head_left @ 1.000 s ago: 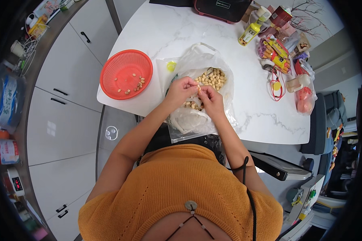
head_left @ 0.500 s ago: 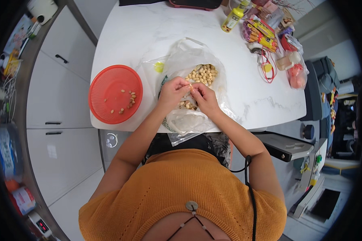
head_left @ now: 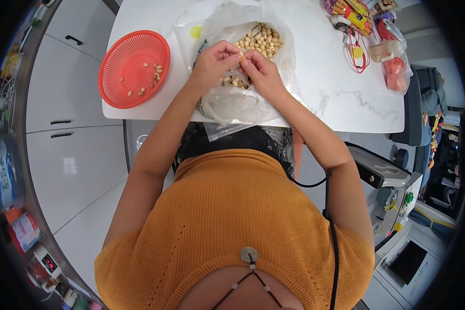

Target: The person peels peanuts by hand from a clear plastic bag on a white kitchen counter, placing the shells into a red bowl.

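My left hand (head_left: 214, 64) and my right hand (head_left: 262, 73) meet fingertip to fingertip over an open, crumpled clear plastic bag (head_left: 227, 106). Pinched between both thumbs and forefingers is a small pale orange-tan nut (head_left: 242, 54), mostly covered by the fingers. Beyond the hands, inside the bag, lies a heap of whole pale tan nuts (head_left: 266, 41). Nearer me in the same bag sit brownish and whitish broken shells (head_left: 234, 81), partly hidden by my right hand. To the left, a red plastic basket (head_left: 120, 54) holds several loose tan kernels (head_left: 155, 77).
Everything stands on a white marbled table (head_left: 325, 98), whose front edge runs close to my waist. At the far right are snack packages (head_left: 354, 18), a red cord (head_left: 366, 59) and a bag with reddish contents (head_left: 397, 75). White cabinets (head_left: 72, 98) line the left side.
The view has tipped, so the table, basket and hands appear higher in the picture. Both hands keep their fingertip pinch over the bag; the basket's contents look the same.
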Tool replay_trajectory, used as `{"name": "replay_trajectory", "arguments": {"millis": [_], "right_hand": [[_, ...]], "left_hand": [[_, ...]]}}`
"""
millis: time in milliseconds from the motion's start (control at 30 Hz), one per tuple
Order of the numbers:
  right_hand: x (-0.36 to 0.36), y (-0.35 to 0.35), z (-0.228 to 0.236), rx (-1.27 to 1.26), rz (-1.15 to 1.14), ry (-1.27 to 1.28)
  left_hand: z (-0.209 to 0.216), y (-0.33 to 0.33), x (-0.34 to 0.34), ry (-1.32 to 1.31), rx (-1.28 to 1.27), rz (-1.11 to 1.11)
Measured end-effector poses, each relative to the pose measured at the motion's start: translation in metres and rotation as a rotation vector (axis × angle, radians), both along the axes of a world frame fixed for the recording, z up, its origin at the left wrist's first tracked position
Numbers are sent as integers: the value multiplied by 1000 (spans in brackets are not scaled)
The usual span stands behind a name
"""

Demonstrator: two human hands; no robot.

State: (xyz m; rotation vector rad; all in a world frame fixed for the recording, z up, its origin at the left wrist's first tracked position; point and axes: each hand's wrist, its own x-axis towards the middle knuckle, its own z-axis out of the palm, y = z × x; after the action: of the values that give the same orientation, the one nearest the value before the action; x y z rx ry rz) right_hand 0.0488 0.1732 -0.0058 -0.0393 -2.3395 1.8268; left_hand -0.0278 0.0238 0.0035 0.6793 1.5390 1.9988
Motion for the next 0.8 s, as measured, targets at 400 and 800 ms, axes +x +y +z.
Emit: {"name": "replay_trajectory", "arguments": {"millis": [400,800], "right_hand": [[3,10,1,-89,83,18],[19,2,17,135,-21,34]], "left_hand": [[14,5,10,35,-145,103],[16,2,24,-284,-71,66]]}}
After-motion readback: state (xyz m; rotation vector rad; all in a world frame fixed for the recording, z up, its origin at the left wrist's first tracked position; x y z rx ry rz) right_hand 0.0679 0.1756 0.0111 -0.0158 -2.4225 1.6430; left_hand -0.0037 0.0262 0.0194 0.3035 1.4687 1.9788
